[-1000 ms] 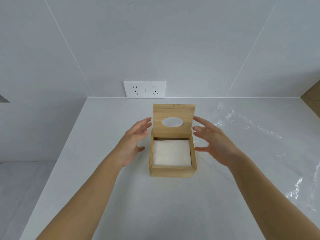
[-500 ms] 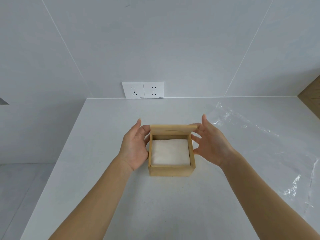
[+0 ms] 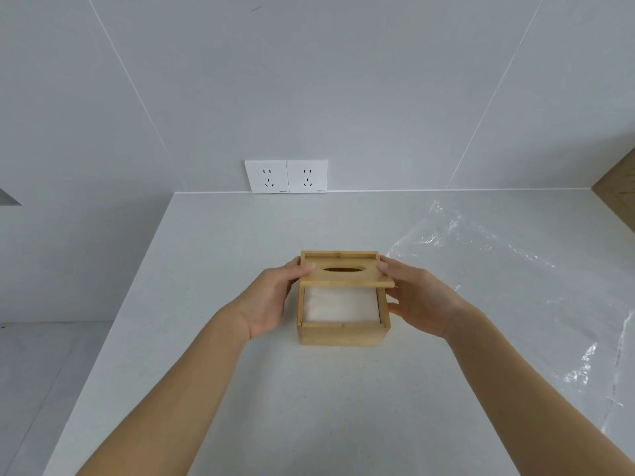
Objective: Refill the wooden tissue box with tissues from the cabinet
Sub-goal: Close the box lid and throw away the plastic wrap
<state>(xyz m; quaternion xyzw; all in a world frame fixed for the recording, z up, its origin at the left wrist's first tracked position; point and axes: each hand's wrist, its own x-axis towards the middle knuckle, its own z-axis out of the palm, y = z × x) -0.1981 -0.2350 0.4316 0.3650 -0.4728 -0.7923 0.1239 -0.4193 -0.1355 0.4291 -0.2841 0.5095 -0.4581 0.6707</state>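
1. Our left hand [image 3: 271, 297] and right hand [image 3: 417, 300] pinch the lid [image 3: 347, 273] by its side edges, over the wooden tissue box [image 3: 343, 333] on the counter [image 3: 213, 304].
2. We judge the refill done: tissues [image 3: 340, 304] fill the box; only closing remains.
3. A second ago the lid stood upright; now it hangs nearly flat, front still raised.

This looks like a home kitchen or utility corner — a pale stone-look countertop [image 3: 275, 389] runs to a wall of large grey-white tiles [image 3: 326, 80], where a double wall socket [image 3: 286, 176] sits just above the far edge. At the far right a wood-grain cabinet side [image 3: 618, 201] shows — domestic fittings, plain and tidy.
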